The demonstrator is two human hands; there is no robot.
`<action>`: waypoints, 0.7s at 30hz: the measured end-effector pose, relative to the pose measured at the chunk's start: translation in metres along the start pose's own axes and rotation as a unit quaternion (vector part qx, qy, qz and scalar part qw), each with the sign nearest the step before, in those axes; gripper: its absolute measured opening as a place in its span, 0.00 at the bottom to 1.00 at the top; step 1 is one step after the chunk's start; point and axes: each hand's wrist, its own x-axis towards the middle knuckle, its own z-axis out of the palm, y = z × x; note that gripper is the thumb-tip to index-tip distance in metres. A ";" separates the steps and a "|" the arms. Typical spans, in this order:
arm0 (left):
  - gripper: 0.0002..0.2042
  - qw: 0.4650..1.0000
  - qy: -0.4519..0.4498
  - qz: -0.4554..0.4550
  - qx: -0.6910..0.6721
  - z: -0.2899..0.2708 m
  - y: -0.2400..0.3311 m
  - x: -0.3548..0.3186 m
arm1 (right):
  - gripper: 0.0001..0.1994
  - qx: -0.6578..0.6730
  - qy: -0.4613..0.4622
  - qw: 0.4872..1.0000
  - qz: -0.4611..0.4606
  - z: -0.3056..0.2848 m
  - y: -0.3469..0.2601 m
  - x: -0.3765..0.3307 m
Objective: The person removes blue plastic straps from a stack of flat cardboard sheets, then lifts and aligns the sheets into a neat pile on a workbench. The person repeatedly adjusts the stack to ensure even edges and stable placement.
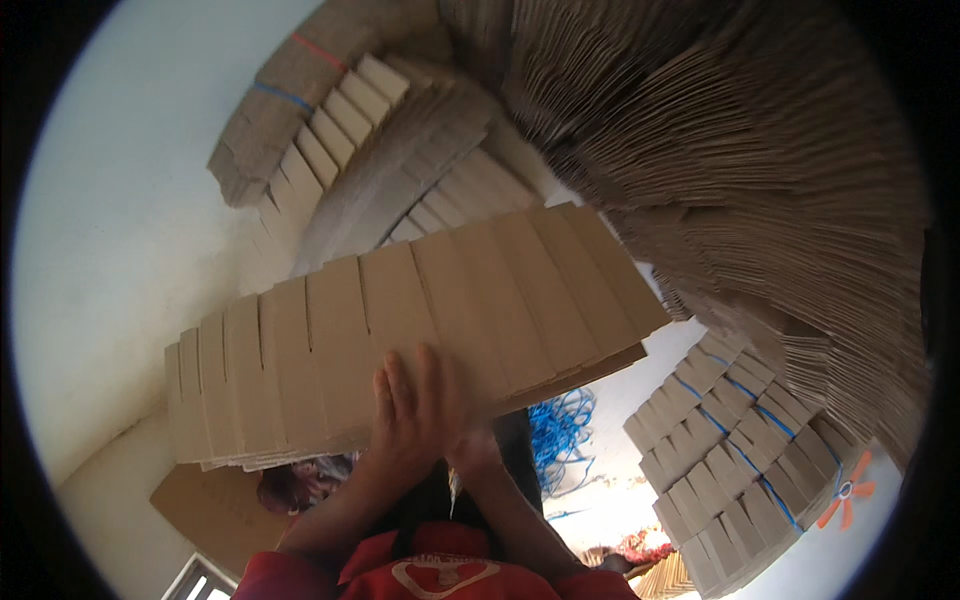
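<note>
A thick stack of flattened brown cardboard boxes (400, 320) is held up across the middle of the view, its notched flaps fanning out to the right. My left hand (402, 415) presses flat against the stack's near face with the fingers spread upward. Just to its right, my right hand (472, 445) is blurred and sits at the stack's lower edge, supporting it from below. Both forearms rise from red sleeves at the bottom edge.
A huge pile of flattened cardboard (720, 130) fills the upper right. A bundle tied with blue string (740, 450) sits lower right, another bundle (300, 110) upper left. A tangle of blue string (560, 430) lies behind my hands. A white wall (120, 200) is at left.
</note>
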 end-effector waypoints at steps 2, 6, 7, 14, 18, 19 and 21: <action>0.19 0.999 0.038 0.001 0.005 -0.035 -0.009 -0.009 | 0.33 0.008 -0.025 0.999 0.018 0.021 -0.006 -0.019; 0.20 0.996 0.067 0.022 -0.055 -0.102 -0.022 -0.029 | 0.28 0.036 -0.075 0.996 0.045 0.051 -0.023 -0.045; 0.20 0.993 0.072 0.035 -0.084 -0.116 -0.024 -0.030 | 0.27 0.044 -0.089 0.994 0.046 0.055 -0.025 -0.050; 0.25 0.932 0.009 0.302 -0.201 -0.166 -0.090 -0.026 | 0.27 0.024 -0.210 0.976 -0.051 0.062 -0.027 -0.056; 0.35 0.894 -0.031 0.434 -0.108 -0.219 -0.118 0.004 | 0.25 0.050 -0.236 0.963 -0.121 0.047 -0.013 -0.066; 0.40 0.903 0.013 0.418 -0.098 -0.242 -0.120 0.013 | 0.25 0.053 -0.233 0.963 -0.127 0.049 -0.017 -0.076; 0.53 0.926 0.019 0.339 -0.167 -0.256 -0.143 0.035 | 0.24 0.058 -0.229 0.960 -0.151 0.059 -0.013 -0.093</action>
